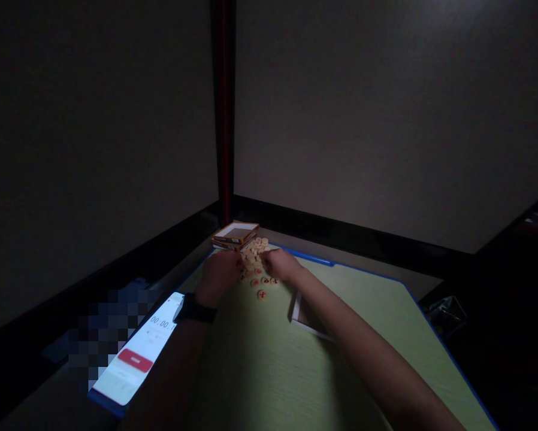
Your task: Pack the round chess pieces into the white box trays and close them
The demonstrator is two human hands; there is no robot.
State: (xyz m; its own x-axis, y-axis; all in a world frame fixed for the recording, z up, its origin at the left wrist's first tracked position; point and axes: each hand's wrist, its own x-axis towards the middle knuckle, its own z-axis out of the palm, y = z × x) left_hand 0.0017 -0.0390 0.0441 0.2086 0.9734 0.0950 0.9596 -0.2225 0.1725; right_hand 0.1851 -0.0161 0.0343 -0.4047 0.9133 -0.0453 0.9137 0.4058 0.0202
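At the far corner of the pale green table [269, 371], a shallow open box [236, 232] sits on top of a stack, its brown rim and white inner walls framing a greyish-brown floor; another box-like layer shows beneath it. Just to its right and nearer the person lies a heap of round wooden game pieces [259, 242], loose on the tabletop, some overlapping. A few have spread out from the heap toward the person and lie flat, with red or dark characters facing up; the nearest is a single disc [262, 294] apart from the others.

Both hands reach into this heap from either side. The left hand [220, 268] is at its left edge, close to the box stack, and the right hand [281, 263] is at its right. The fingers of both look bent down among the pieces — whether either hand grips one cannot be told in this dim light.

A second shallow container, a white-edged tray [309, 317] with a brown floor, lies on the table under the right forearm, which hides much of its inside. Beyond the table's right edge stands a dark basket [446, 314] — its contents are too dim to name. A lit phone [138, 353] showing timer digits and a red button lies by the left forearm, near a dark wristwatch [197, 309].
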